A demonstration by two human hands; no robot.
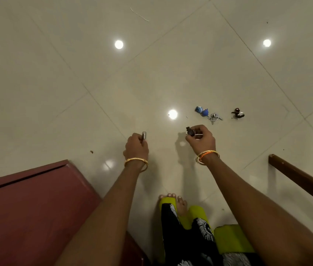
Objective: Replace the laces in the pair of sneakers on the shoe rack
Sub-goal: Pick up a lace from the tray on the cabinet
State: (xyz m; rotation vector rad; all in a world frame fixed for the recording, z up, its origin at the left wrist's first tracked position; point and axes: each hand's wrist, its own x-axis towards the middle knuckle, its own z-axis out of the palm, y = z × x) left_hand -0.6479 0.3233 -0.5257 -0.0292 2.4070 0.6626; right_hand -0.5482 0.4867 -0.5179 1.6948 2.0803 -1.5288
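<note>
No sneakers, laces or shoe rack are in view. My left hand (pixel 136 145) grips a small silver cylinder (pixel 144 135) that sticks up out of the fist. My right hand (pixel 201 138) pinches a small dark object (pixel 189 131) with a thin white piece beside it. Both hands hover over the glossy tiled floor (pixel 75 73), about a hand's width apart.
A blue figure keychain with keys (pixel 207 113) and a small dark red-and-white figure (pixel 238 113) lie on the floor just beyond my right hand. A maroon surface (pixel 27 208) fills the lower left. A dark wooden rail (pixel 301 179) crosses the right. My feet (pixel 176 202) are below.
</note>
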